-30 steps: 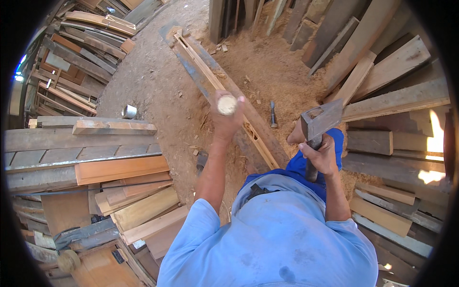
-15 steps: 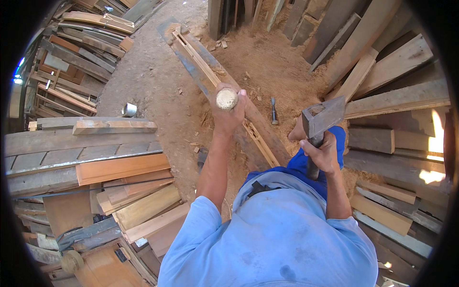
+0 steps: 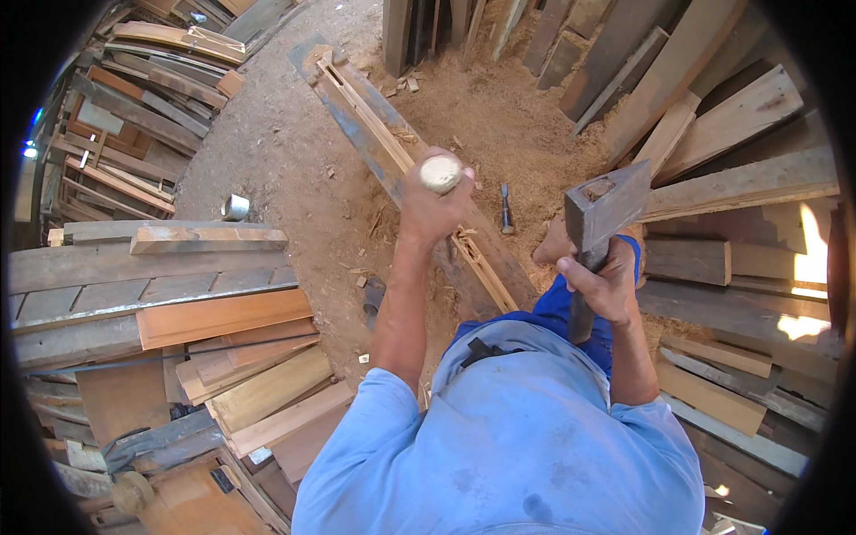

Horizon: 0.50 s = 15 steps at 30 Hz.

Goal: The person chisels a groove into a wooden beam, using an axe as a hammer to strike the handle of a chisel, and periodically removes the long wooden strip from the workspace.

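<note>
My left hand [image 3: 430, 209] is wrapped round the handle of a chisel [image 3: 441, 175]. Only its pale, round, battered wooden top shows; the blade is hidden beneath the fist. Under that hand runs a long narrow wooden piece [image 3: 367, 109] with slots cut in it, lying on a wider worn board [image 3: 486, 227]. To the right, my right hand [image 3: 606, 283] grips the handle of a dark mallet [image 3: 608, 209]. Its blocky head is raised above my bent leg, apart from the chisel. A second, slimmer chisel [image 3: 506, 209] with a dark handle lies on the ground beyond the board.
Stacked planks [image 3: 223, 318] fill the left side, near a small white cup [image 3: 235, 208]. Upright and leaning boards [image 3: 655, 67] stand at the far right, with more timber [image 3: 713, 392] below. Sawdust and chips [image 3: 473, 107] cover the ground. My bare foot [image 3: 555, 242] is beside the mallet.
My left hand has shifted slightly right and away from me, and the chisel's top has tilted. The right hand still holds the mallet in nearly the same place.
</note>
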Available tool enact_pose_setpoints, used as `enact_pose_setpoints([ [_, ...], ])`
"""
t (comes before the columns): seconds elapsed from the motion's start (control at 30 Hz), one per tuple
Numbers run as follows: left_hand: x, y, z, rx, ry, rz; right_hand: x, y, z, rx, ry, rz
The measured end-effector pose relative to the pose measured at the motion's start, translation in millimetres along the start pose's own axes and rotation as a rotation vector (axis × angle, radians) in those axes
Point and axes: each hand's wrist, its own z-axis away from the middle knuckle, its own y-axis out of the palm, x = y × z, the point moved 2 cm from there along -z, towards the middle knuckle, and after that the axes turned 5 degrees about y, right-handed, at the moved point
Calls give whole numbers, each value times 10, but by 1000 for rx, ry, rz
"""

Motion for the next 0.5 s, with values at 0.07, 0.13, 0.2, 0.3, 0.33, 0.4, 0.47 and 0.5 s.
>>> enact_pose_setpoints([
  [0.07,65,-33,34,-123,138,26,65,-3,20,-1,2,-18],
  [0.13,212,-83,42,-191,174,30,115,9,-6,-31,-80,-13],
  [0.2,302,-120,17,-221,198,28,172,-5,-53,-32,-111,8],
  [0.3,380,-132,4,-209,186,17,255,-38,-94,-22,-144,40],
  [0.33,396,-121,20,-207,161,17,308,-16,-108,-41,-200,40],
  [0.4,472,-144,61,-211,151,-16,373,-1,-100,-51,-225,31],
  [0.47,542,-167,77,-210,184,-82,408,-8,-77,-46,-164,8],
  [0.5,532,-157,107,-214,197,-69,442,-8,-76,-52,-182,23],
])
